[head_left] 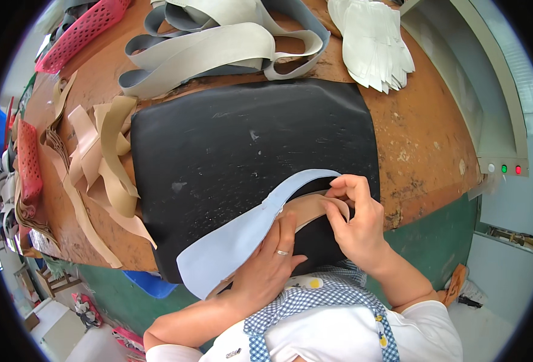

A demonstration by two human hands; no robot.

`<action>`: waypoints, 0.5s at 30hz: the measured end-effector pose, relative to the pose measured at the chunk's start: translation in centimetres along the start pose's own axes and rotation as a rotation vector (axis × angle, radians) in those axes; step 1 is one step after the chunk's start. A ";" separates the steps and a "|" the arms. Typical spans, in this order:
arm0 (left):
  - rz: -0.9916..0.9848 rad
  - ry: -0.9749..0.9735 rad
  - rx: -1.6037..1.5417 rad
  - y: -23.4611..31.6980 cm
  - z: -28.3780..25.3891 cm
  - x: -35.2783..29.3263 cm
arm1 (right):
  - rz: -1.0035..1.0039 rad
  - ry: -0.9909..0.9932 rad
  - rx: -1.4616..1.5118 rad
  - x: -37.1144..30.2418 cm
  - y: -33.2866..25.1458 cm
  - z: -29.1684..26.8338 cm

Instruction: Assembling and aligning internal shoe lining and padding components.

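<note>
A light blue curved piece of sheet material (224, 248) lies near the front of a black mat (242, 139), narrowing to a band at its right. Along its inner edge runs a tan strip (307, 209). My left hand (265, 265), a ring on one finger, rests with fingers stretched out over the strip and the blue piece's edge, thumb apart. Thumb and fingers of my right hand (363, 220) pinch the strip near its right end, where it bends up a little. Part of the strip under my left hand is hidden.
Tan strips (106, 160) lie left of the mat on a worn brown table (417, 142). Beyond it are long grey-white bands (218, 51) and a stack of white pieces (375, 45). Pink baskets (85, 37) stand at the left; a machine frame (489, 78) with lit buttons rises at right.
</note>
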State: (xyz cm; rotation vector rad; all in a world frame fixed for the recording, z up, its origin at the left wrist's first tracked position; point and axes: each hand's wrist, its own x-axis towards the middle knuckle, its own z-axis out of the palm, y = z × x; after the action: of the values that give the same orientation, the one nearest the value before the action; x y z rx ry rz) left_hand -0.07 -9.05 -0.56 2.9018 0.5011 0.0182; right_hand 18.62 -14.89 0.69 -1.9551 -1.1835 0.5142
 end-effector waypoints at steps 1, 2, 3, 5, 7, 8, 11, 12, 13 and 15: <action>0.005 0.000 -0.001 0.0 -0.1 0.0 | 0.003 0.003 -0.001 0.1 0.0 -0.1; 0.008 -0.022 0.034 0.0 -0.2 0.1 | 0.034 -0.018 0.026 0.2 0.0 -0.3; 0.012 -0.043 0.070 0.0 -0.3 0.2 | 0.066 -0.038 0.055 0.3 -0.1 -0.4; 0.033 -0.047 0.129 0.1 -0.6 0.4 | 0.086 -0.034 0.059 0.4 0.1 -0.3; 0.057 -0.052 0.189 0.1 -0.8 0.5 | 0.108 -0.027 0.064 0.4 0.2 -0.2; 0.051 -0.057 0.192 0.1 -0.9 0.6 | 0.093 -0.020 0.058 0.5 0.3 -0.1; 0.041 -0.062 0.183 0.4 -1.0 0.6 | 0.078 -0.024 0.032 0.6 0.2 -0.1; 0.033 -0.061 0.169 0.4 -1.0 0.6 | 0.074 -0.038 0.011 0.6 0.2 -0.1; 0.035 -0.061 0.170 0.4 -1.0 0.8 | 0.075 -0.036 0.011 0.6 0.2 -0.1; 0.003 -0.062 0.098 0.4 -0.9 1.5 | 0.005 -0.041 -0.047 0.6 0.4 0.0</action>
State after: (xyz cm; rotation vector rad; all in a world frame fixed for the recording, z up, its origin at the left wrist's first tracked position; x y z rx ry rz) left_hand 1.46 -8.71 0.32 2.9878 0.5008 -0.0985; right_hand 19.11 -14.51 0.41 -1.9963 -1.2258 0.5358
